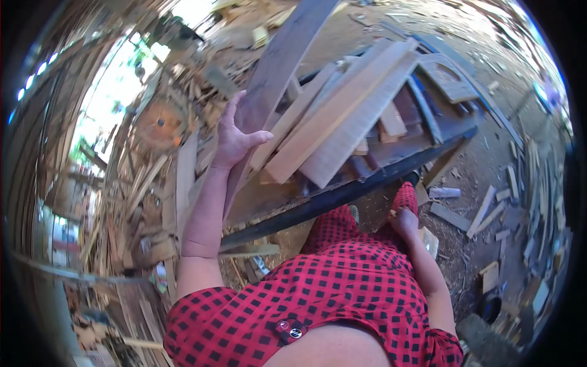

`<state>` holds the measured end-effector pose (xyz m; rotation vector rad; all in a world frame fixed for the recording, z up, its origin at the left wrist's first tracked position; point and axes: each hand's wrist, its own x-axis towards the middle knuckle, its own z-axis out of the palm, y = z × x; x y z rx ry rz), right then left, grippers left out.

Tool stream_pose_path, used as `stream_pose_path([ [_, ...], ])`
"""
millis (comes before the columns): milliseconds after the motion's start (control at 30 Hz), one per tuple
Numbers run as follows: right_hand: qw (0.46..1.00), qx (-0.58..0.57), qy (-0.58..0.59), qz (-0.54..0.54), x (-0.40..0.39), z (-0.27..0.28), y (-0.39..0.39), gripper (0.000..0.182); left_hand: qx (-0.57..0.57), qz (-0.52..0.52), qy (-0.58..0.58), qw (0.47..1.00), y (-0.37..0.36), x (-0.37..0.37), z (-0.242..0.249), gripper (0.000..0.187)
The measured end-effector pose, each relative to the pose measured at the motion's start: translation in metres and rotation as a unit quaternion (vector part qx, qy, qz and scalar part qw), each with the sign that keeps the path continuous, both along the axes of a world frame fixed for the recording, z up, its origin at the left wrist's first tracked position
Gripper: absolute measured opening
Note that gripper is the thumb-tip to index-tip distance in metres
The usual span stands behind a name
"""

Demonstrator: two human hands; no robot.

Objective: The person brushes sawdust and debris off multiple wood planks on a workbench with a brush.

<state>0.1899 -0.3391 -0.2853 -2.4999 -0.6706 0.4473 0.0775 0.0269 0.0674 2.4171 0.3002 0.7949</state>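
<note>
- My right hand (pixel 405 221) hangs low by my thigh; whether it grips anything I cannot tell.
- My left hand (pixel 235 137) is raised, fingers spread, thumb out, palm flat on the dark plank (pixel 278 67); no closed grip.
- Plank lies directly ahead of the left hand, the nearer one.
- Its long axis runs up and away from me, leaning over the pale boards (pixel 342 110) stacked on the bench (pixel 342 192).
</note>
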Motion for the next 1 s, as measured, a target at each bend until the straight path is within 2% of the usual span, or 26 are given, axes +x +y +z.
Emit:
stream_pose_path([
  [100, 1.0, -0.008, -0.019, 0.01, 0.0, -0.009, 0.004, 0.032, 0.002, 0.084, 0.004, 0.996, 0.039, -0.063, -0.012, 0.094],
  [167, 0.999, -0.034, -0.01, 0.021, 0.0, -0.002, 0.009, 0.032, 0.069, 0.217, 0.061, 0.972, 0.061, -0.106, -0.018, 0.093],
  [267, 0.998, -0.054, -0.005, 0.031, -0.002, 0.005, 0.012, 0.032, 0.058, 0.284, 0.049, 0.956, 0.096, -0.168, -0.037, 0.092],
  [400, 0.997, -0.049, -0.037, 0.053, 0.002, -0.017, 0.011, 0.033, 0.017, 0.35, 0.044, 0.935, 0.124, -0.233, -0.056, 0.092],
  [567, 0.996, -0.064, -0.032, 0.047, -0.002, -0.011, 0.014, 0.034, 0.034, 0.5, 0.12, 0.857, 0.149, -0.291, -0.075, 0.092],
  [700, 0.995, -0.088, -0.018, 0.044, -0.006, 0.002, 0.017, 0.031, 0.027, 0.533, 0.142, 0.834, 0.173, -0.322, -0.099, 0.091],
  [767, 0.994, -0.092, -0.017, 0.047, -0.005, 0.001, 0.017, 0.032, 0.067, 0.554, 0.183, 0.81, 0.178, -0.33, -0.109, 0.089],
  [800, 0.994, -0.097, -0.014, 0.051, -0.005, -0.001, 0.016, 0.033, 0.066, 0.553, 0.183, 0.81, 0.181, -0.336, -0.116, 0.089],
  [867, 0.994, -0.093, -0.015, 0.052, -0.006, -0.003, 0.015, 0.033, 0.04, 0.503, 0.171, 0.847, 0.188, -0.35, -0.134, 0.089],
  [1000, 0.994, -0.084, -0.042, 0.051, -0.008, -0.01, 0.014, 0.033, 0.045, 0.482, 0.166, 0.859, 0.202, -0.37, -0.17, 0.089],
])
